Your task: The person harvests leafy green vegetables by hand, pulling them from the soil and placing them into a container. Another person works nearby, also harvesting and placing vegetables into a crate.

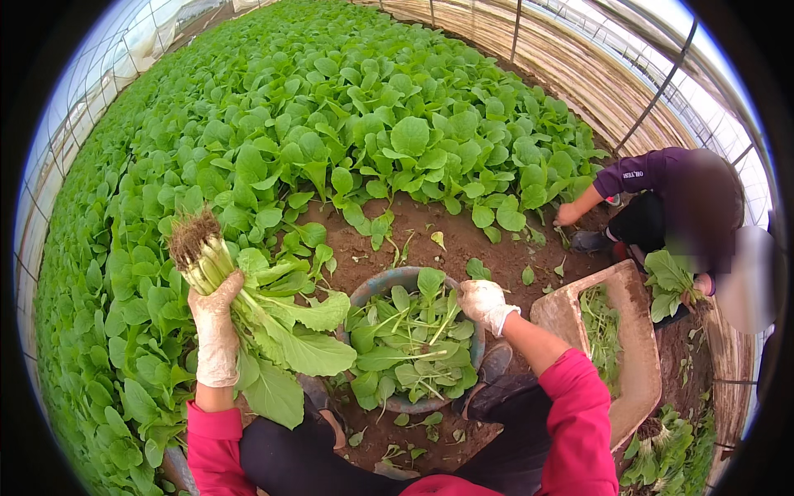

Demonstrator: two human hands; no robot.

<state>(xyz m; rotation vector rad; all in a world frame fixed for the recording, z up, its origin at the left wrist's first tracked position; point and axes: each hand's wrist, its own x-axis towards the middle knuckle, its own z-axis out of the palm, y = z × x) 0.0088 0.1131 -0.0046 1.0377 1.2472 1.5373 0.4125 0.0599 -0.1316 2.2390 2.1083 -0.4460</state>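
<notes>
My left hand, in a soiled pale glove, grips a bunch of leafy greens by the stems. The bunch lies tilted, its soil-covered roots towards the upper left and its broad leaves spread to the right. Between my boots stands a round blue-grey basin heaped with loose leaves. Over the basin's right rim is my right hand, gloved too, with the fingers curled in. Whether anything is pinched inside them cannot be made out.
Dense leafy greens grow ahead and to the left. On the right, a worn tub holds plant scraps, with pulled greens below it. A crouching person reaches to the crop edge and holds a bunch. Plastic sheeting walls the greenhouse.
</notes>
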